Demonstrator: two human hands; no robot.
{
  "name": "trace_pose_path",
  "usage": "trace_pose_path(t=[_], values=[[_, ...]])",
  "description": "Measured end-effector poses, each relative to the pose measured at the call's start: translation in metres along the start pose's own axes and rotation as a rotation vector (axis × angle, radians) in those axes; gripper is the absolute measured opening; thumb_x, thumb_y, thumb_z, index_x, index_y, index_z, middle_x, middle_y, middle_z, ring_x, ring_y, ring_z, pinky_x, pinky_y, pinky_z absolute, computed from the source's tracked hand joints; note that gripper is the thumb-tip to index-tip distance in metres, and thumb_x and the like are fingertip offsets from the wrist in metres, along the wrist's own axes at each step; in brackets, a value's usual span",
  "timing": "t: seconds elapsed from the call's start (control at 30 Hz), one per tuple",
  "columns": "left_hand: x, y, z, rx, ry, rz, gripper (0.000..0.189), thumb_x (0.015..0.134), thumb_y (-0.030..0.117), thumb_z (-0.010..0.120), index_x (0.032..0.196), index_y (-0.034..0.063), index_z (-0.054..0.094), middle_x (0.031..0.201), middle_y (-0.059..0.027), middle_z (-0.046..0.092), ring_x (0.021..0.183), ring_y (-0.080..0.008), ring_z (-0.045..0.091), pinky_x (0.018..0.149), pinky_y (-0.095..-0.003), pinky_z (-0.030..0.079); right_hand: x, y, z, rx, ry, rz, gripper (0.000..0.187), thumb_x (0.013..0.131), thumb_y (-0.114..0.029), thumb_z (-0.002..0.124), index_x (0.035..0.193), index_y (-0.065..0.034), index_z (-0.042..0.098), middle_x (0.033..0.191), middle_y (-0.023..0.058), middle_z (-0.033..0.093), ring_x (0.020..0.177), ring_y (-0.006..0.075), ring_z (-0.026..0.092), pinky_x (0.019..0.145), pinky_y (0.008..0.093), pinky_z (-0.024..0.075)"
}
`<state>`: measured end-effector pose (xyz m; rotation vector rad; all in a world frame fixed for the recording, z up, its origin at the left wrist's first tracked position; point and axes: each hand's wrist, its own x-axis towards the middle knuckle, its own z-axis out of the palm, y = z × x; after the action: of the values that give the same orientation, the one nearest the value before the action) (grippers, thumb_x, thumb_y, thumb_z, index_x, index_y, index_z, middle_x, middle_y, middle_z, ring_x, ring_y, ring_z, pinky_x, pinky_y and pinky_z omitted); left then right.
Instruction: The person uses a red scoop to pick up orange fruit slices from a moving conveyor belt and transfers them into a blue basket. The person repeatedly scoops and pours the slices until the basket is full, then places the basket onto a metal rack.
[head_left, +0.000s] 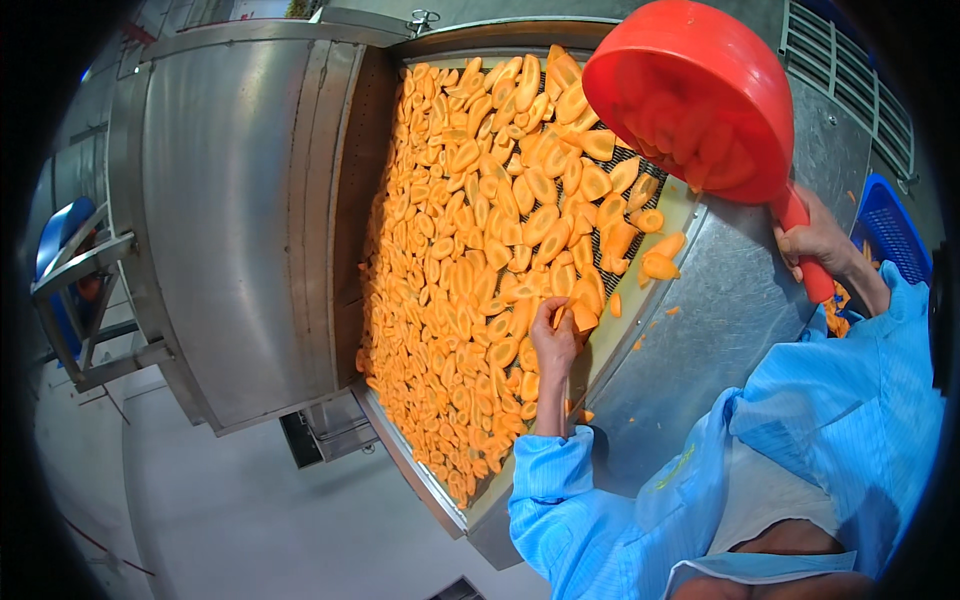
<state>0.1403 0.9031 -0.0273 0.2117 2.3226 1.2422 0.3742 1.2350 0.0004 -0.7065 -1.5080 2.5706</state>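
Observation:
My right hand grips the handle of a red plastic scoop. The scoop is tilted, its mouth facing down over the right edge of the belt, with several slices visible inside. Orange slices, apparently carrot, lie spread over a dark mesh conveyor belt, thick in the middle and sparser near me. Low over the belt's near edge, my left hand pinches one carrot slice between thumb and fingers. A few more slices lie on the pale border strip beside the belt.
A large stainless steel housing stands across the belt's far side. Between me and the belt is a metal worktop with small orange scraps. A blue plastic basket stands by my right arm. A metal grille lies beyond the scoop.

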Motion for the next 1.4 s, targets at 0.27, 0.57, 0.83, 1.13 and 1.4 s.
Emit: trace_pose_path(t=[0.27, 0.57, 0.83, 1.13, 1.4], values=[[0.009, -0.003, -0.024, -0.241, 0.089, 0.017, 0.017, 0.085, 0.004, 0.058, 0.102, 0.0059, 0.056, 0.092, -0.0024, 0.058, 0.074, -0.0098, 0.056, 0.061, -0.0229, 0.046, -0.005, -0.006, -0.005, 0.021, 0.033, -0.032, 0.061, 0.062, -0.009, 0.058, 0.118, 0.0027, 0.037, 0.056, 0.0037, 0.049, 0.038, 0.0117, 0.048, 0.038, 0.024, 0.0437], [0.033, 0.026, 0.026, -0.325, -0.065, 0.071, 0.017, 0.086, 0.002, 0.055, 0.102, 0.006, 0.055, 0.095, -0.0019, 0.057, 0.079, -0.0097, 0.055, 0.066, -0.0241, 0.047, -0.007, -0.019, -0.014, 0.032, 0.011, -0.067, 0.054, 0.061, -0.01, 0.058, 0.109, 0.0041, 0.037, 0.054, 0.0039, 0.049, 0.037, 0.0118, 0.049, 0.038, 0.0226, 0.0446], [0.086, 0.101, 0.125, -0.195, -0.2, 0.246, 0.018, 0.085, 0.001, 0.055, 0.103, 0.0032, 0.055, 0.098, -0.0038, 0.059, 0.081, -0.0102, 0.056, 0.065, -0.0234, 0.047, -0.009, -0.016, -0.034, 0.045, 0.039, -0.078, 0.046, 0.062, -0.01, 0.059, 0.102, 0.0021, 0.04, 0.056, 0.004, 0.05, 0.038, 0.0113, 0.05, 0.039, 0.0235, 0.0457], [0.089, 0.112, 0.109, -0.141, -0.151, 0.145, 0.017, 0.086, 0.003, 0.054, 0.103, 0.0014, 0.055, 0.087, -0.0056, 0.061, 0.069, -0.0092, 0.056, 0.058, -0.0212, 0.045, -0.024, -0.019, -0.061, 0.048, 0.093, -0.061, 0.065, 0.06, -0.01, 0.058, 0.118, 0.0036, 0.032, 0.055, 0.0034, 0.049, 0.038, 0.011, 0.05, 0.039, 0.0241, 0.046], [0.044, 0.046, 0.066, 0.355, -0.165, 0.075, 0.033, 0.075, 0.021, 0.071, 0.095, -0.0014, 0.059, 0.08, -0.01, 0.061, 0.073, -0.0107, 0.057, 0.06, -0.0247, 0.045, -0.013, -0.032, -0.061, -0.031, 0.034, -0.085, 0.067, 0.059, -0.014, 0.059, 0.118, 0.0038, 0.032, 0.055, 0.0037, 0.051, 0.038, 0.011, 0.05, 0.038, 0.0234, 0.046]])
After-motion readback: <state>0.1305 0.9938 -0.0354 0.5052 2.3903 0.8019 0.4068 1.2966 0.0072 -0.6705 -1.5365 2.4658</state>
